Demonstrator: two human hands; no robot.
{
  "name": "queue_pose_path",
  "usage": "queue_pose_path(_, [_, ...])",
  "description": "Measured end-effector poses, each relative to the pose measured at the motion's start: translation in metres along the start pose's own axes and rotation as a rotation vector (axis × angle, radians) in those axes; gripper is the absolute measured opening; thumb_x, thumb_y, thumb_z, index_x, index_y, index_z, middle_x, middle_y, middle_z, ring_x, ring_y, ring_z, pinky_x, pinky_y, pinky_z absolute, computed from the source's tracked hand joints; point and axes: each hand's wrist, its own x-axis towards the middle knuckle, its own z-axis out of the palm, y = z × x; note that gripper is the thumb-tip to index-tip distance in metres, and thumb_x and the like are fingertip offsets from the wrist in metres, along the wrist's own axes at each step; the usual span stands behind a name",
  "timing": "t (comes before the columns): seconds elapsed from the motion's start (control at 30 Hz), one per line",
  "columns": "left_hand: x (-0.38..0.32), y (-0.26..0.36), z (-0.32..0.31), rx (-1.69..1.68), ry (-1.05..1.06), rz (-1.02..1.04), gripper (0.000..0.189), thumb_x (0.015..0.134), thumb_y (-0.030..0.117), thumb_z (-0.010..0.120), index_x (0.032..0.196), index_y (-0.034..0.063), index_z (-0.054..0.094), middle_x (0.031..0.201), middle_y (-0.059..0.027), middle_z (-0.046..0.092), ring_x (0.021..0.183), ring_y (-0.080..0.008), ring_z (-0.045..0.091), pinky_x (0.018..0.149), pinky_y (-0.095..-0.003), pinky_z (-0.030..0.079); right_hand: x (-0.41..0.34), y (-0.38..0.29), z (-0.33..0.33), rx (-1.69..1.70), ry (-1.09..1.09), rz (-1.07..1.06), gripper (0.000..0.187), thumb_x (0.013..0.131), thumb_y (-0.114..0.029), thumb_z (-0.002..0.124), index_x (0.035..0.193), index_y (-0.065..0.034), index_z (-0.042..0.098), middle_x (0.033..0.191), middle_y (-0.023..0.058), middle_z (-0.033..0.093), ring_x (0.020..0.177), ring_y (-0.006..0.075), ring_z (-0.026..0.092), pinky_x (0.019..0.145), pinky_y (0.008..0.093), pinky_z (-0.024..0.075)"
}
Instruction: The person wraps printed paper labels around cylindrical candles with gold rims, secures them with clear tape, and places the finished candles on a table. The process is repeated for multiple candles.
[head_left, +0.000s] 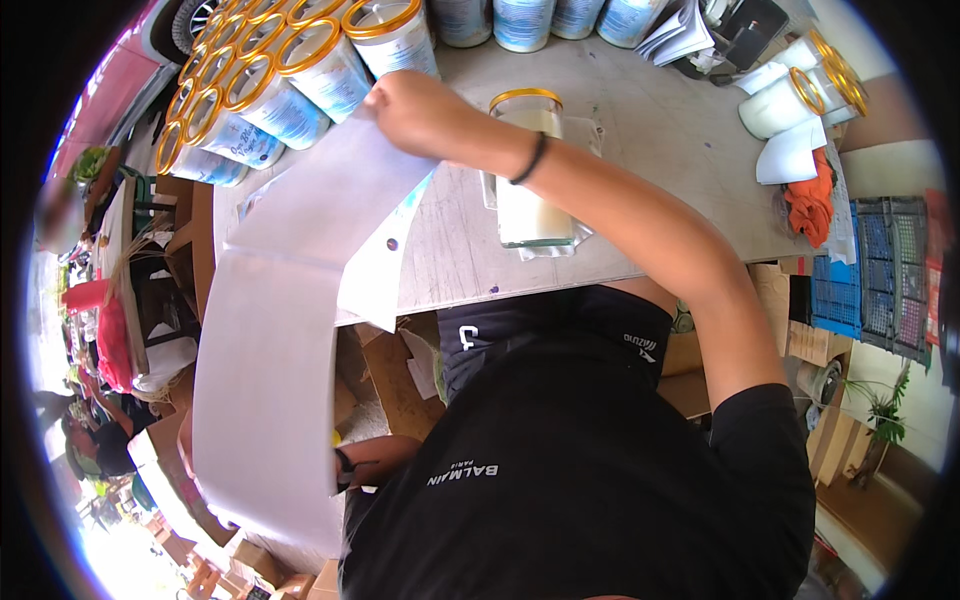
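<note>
My right hand (409, 112) pinches the upper end of a large whitish sheet (270, 360), fingers closed. The sheet bends over the table edge and hangs down at the left. My left wrist (386, 456), wearing a dark watch, passes behind the hanging sheet, which hides the left hand's grip. Beneath the raised sheet lies printed label paper (375, 277) with a blue part, its corner overhanging the edge. Under my right forearm, a glass candle jar (532, 217) with a gold rim and pale wax lies on its side on a clear, crinkled plastic piece (589, 135).
Several gold-rimmed candle jars (277, 109) with blue labels crowd the table's back left. More labelled jars (523, 22) line the back. At right are unlabelled jars (780, 101), papers (679, 34), an orange cloth (810, 199) and plastic crates (889, 270). A person (105, 446) is at far left.
</note>
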Motion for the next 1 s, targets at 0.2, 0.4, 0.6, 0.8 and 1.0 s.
queue_pose_path(0.2, [0.011, -0.050, -0.058, -0.605, 0.279, -0.169, 0.042, 0.092, 0.029, 0.070, 0.116, -0.0034, 0.056, 0.122, -0.0156, 0.059, 0.111, -0.0264, 0.060, 0.095, -0.0419, 0.053, 0.030, 0.021, 0.034, -0.155, -0.015, -0.121, 0.020, 0.091, -0.014, 0.064, 0.096, 0.0041, 0.073, 0.100, 0.0279, 0.071, 0.100, 0.0427, 0.070, 0.086, 0.0478, 0.0569])
queue_pose_path(0.4, [0.008, -0.060, -0.078, -2.272, 0.408, -0.281, 0.041, 0.093, 0.025, 0.072, 0.118, -0.0027, 0.054, 0.124, -0.0157, 0.057, 0.120, -0.0269, 0.056, 0.106, -0.0402, 0.050, 0.031, 0.019, 0.029, -0.351, 0.096, -0.007, 0.029, 0.097, -0.021, 0.059, 0.096, 0.0056, 0.070, 0.096, 0.0276, 0.071, 0.091, 0.0440, 0.070, 0.078, 0.0523, 0.0560])
queue_pose_path(0.6, [0.000, -0.081, -0.074, -1.772, 0.574, -0.336, 0.040, 0.094, 0.025, 0.072, 0.118, -0.0018, 0.055, 0.122, -0.0159, 0.057, 0.120, -0.0251, 0.056, 0.105, -0.0393, 0.051, 0.017, 0.018, 0.020, -0.438, 0.108, -0.114, 0.023, 0.095, -0.013, 0.055, 0.093, 0.0060, 0.068, 0.091, 0.0274, 0.070, 0.086, 0.0449, 0.070, 0.074, 0.0516, 0.0567])
queue_pose_path(0.8, [-0.003, -0.078, -0.071, -2.185, 0.378, -0.290, 0.038, 0.086, 0.024, 0.078, 0.111, -0.0007, 0.062, 0.123, -0.0145, 0.057, 0.124, -0.0283, 0.049, 0.109, -0.0378, 0.049, 0.010, 0.018, 0.013, -0.505, 0.187, -0.400, 0.008, 0.078, -0.001, 0.063, 0.077, 0.0024, 0.070, 0.080, 0.0251, 0.071, 0.079, 0.0404, 0.073, 0.068, 0.0489, 0.0587])
queue_pose_path(1.0, [-0.007, -0.067, -0.058, -0.672, 0.700, -0.245, 0.055, 0.086, 0.012, 0.080, 0.130, -0.0013, 0.049, 0.131, -0.0178, 0.059, 0.119, -0.0309, 0.058, 0.106, -0.0425, 0.051, 0.002, -0.001, 0.006, -0.755, 0.221, -0.438, 0.010, 0.078, -0.004, 0.065, 0.069, -0.0011, 0.068, 0.069, 0.0202, 0.069, 0.068, 0.0350, 0.073, 0.054, 0.0442, 0.0557])
